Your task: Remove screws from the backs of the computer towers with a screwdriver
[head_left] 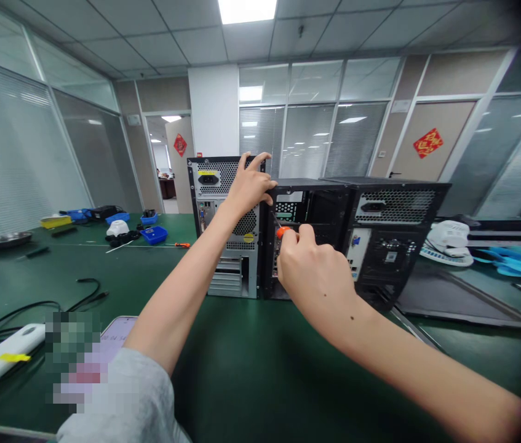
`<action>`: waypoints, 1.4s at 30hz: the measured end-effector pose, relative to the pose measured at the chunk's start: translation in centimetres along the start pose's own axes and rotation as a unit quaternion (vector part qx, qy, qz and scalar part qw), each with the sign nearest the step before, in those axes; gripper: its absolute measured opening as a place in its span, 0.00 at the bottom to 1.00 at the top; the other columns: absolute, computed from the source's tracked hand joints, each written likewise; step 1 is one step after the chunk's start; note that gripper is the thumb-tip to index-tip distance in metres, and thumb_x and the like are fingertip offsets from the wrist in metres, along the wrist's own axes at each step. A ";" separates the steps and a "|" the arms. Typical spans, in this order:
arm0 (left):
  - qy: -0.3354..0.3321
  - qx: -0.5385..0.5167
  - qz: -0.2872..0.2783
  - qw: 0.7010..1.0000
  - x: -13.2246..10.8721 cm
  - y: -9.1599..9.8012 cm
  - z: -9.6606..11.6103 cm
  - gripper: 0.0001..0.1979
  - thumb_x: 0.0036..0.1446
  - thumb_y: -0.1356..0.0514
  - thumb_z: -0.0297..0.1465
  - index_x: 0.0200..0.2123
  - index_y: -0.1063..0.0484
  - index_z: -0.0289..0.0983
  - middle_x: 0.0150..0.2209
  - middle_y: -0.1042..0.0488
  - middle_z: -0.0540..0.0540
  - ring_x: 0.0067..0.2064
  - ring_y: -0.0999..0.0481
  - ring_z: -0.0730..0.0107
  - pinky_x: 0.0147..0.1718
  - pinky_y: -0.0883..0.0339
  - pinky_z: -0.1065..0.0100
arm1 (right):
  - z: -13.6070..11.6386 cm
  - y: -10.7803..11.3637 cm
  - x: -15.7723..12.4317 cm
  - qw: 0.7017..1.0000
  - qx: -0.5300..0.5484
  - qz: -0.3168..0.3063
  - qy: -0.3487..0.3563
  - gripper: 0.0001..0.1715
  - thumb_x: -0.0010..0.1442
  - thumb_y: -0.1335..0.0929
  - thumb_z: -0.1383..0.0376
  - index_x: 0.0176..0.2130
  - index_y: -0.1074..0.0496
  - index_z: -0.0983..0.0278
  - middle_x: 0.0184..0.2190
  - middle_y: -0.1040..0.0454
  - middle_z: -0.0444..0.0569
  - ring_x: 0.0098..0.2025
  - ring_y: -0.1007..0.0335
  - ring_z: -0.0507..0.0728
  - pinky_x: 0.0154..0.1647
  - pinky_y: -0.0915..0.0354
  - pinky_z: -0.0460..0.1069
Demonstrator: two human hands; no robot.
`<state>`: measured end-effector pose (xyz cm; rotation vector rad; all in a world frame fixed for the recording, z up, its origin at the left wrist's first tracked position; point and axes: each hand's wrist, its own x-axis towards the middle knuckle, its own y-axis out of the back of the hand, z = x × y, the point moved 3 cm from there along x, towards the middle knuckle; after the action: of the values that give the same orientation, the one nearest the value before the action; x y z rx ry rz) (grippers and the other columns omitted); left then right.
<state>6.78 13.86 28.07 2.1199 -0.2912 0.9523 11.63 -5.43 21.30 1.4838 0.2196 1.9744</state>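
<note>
Three computer cases stand side by side with their backs toward me. My left hand lies against the upper right corner of the left computer case, its fingers spread over the edge next to the middle case. In my closed right hand is a screwdriver with an orange-red handle. Its thin shaft points up and left at the left edge of the middle computer case, which has an open bay. Whether the tip touches a screw is too small to tell. The right computer case stands just beside my right hand.
On the green table lie a white power strip, black cables and a partly blurred phone. Blue trays and an orange-handled tool sit farther back. A dark panel lies at right, near a white cap.
</note>
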 end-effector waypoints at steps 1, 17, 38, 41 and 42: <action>0.001 -0.001 0.000 1.000 0.0 0.0 0.0 0.10 0.54 0.46 0.32 0.36 0.27 0.39 0.39 0.26 0.44 0.61 0.52 0.52 0.59 0.67 0.45 | -0.1 0.0 -0.1 1.000 0.001 0.001 -0.005 0.09 0.56 0.43 0.72 0.28 0.36 0.69 0.25 0.34 0.49 0.16 0.35 0.49 0.15 0.63 0.45; 0.009 -0.012 -0.010 1.000 0.0 0.4 0.2 0.10 0.51 0.44 0.30 0.37 0.25 0.41 0.35 0.25 0.45 0.61 0.52 0.51 0.58 0.69 0.45 | -0.3 0.2 0.0 0.998 0.011 0.001 -0.065 0.06 0.55 0.40 0.70 0.27 0.38 0.67 0.24 0.34 0.48 0.16 0.34 0.52 0.15 0.61 0.45; 0.001 -0.009 0.011 1.000 -0.4 -0.2 -0.4 0.09 0.52 0.46 0.29 0.35 0.26 0.39 0.32 0.26 0.45 0.61 0.52 0.53 0.59 0.69 0.45 | -1.1 1.1 0.1 0.990 0.001 -0.139 0.005 0.03 0.55 0.41 0.74 0.32 0.40 0.68 0.27 0.37 0.47 0.18 0.32 0.52 0.13 0.54 0.44; -0.001 -0.016 0.012 1.000 -0.4 -0.4 -0.5 0.10 0.52 0.46 0.29 0.36 0.26 0.39 0.34 0.26 0.44 0.62 0.53 0.53 0.59 0.71 0.46 | -0.9 1.4 0.1 0.983 -0.003 -0.184 0.024 0.12 0.53 0.43 0.80 0.36 0.41 0.68 0.28 0.37 0.47 0.19 0.32 0.50 0.14 0.51 0.43; -0.002 -0.018 0.012 1.000 -0.4 -0.5 -0.5 0.10 0.52 0.46 0.29 0.36 0.26 0.39 0.35 0.26 0.44 0.62 0.54 0.52 0.59 0.71 0.46 | -0.8 1.5 0.1 0.982 -0.008 -0.186 0.031 0.15 0.53 0.45 0.81 0.37 0.41 0.68 0.29 0.37 0.48 0.19 0.32 0.50 0.14 0.50 0.43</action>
<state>6.46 14.52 27.78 2.0898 -0.3342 0.9509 10.34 -6.32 21.87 1.2662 0.4712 1.7150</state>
